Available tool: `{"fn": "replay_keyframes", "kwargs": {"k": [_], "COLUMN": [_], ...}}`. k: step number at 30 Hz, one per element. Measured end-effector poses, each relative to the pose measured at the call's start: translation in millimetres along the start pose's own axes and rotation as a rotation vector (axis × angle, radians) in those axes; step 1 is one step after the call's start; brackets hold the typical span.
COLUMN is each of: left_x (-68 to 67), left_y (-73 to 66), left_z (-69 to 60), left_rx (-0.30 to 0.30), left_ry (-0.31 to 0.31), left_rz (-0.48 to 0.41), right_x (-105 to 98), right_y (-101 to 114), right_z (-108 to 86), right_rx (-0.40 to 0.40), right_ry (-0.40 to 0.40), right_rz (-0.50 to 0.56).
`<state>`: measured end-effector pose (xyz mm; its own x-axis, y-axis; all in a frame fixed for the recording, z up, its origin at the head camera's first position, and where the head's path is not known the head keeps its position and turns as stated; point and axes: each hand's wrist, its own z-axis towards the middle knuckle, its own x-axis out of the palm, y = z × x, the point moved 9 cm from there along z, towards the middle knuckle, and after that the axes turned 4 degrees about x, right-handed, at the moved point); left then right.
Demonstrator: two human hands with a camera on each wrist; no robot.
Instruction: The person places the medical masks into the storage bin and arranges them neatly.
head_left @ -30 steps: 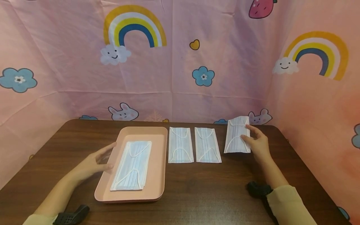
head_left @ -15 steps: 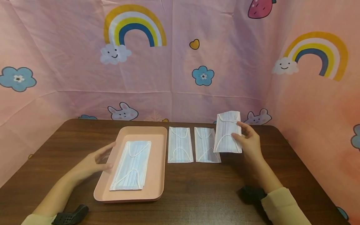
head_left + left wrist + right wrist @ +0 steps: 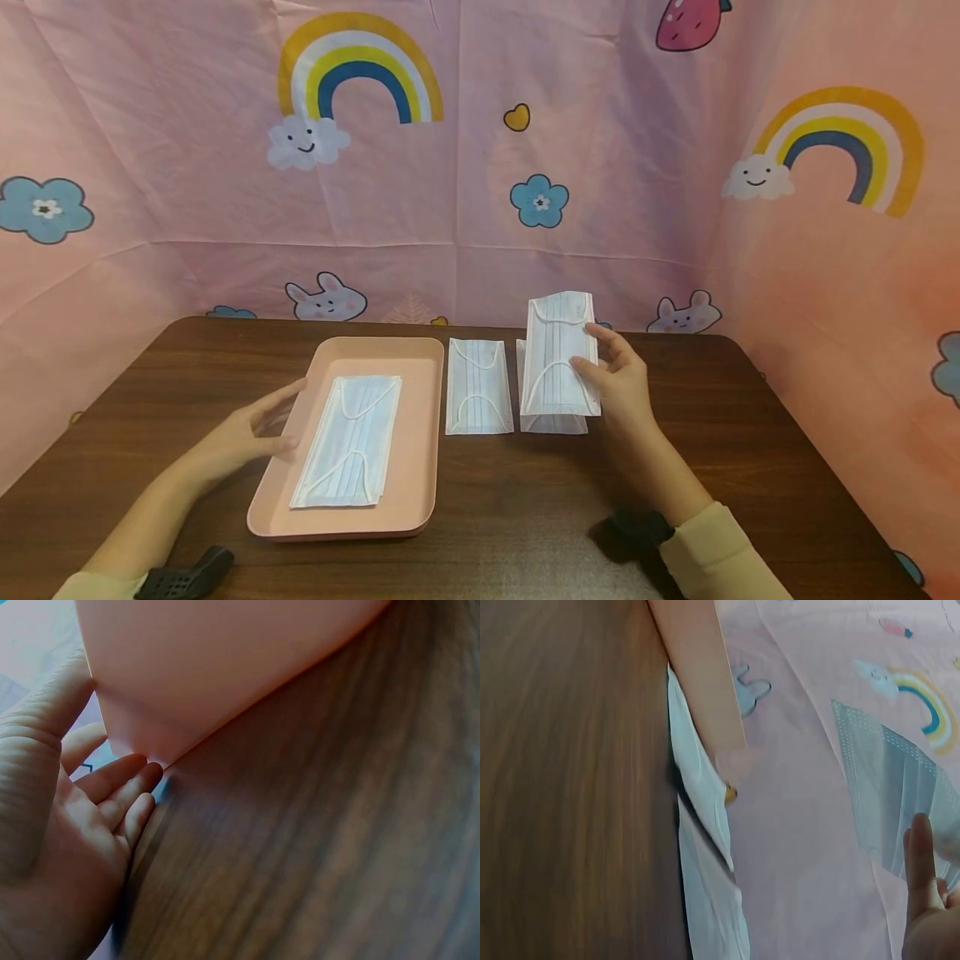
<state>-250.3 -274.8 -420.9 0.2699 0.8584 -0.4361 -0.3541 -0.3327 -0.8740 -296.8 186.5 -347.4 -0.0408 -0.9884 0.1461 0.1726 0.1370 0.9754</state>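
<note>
Mask (image 3: pixel 557 352) pinched by edge, L of R hand (image 3: pixel 622 383), off tbl (image 3: pixel 517 500).

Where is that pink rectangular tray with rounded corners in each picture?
Head view: the pink rectangular tray lies left of centre, below mid-height.
Left wrist view: the tray spans the upper middle, cut off above.
Right wrist view: the tray shows at upper middle, cut off above.
Shared landmark: the dark brown wood-grain table.

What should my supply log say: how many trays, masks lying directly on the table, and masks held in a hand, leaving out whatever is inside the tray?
Pink tray: 1
Flat masks on the table: 2
Held mask in the right hand: 1
Total: 4
</note>
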Motion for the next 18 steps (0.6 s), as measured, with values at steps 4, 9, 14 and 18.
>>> {"fn": "replay_keyframes", "kwargs": {"k": [4, 9, 14, 18], "left_x": [-0.4, -0.3, -0.3, -1.3], "left_y": [-0.1, -0.9, -0.9, -1.1], "left_z": [0.6, 0.5, 0.6, 1.0], "left_rx": [0.009, 0.011, 0.0, 0.004], "left_ry": [0.001, 0.004, 0.004, 0.002], "left_rz": [0.0, 0.001, 0.011, 0.018], "right_x": [18.3, 45.3, 71.7, 91.9], "right_y": [-0.5, -1.7, -0.5, 0.0], "right_z": [-5.6, -11.1, -14.0, -16.5], "right_rx": [0.018, 0.029, 0.024, 0.013], "right_ry": [0.016, 0.059, 0.08, 0.099], "right_rz": [0.017, 0.059, 0.08, 0.085]}}
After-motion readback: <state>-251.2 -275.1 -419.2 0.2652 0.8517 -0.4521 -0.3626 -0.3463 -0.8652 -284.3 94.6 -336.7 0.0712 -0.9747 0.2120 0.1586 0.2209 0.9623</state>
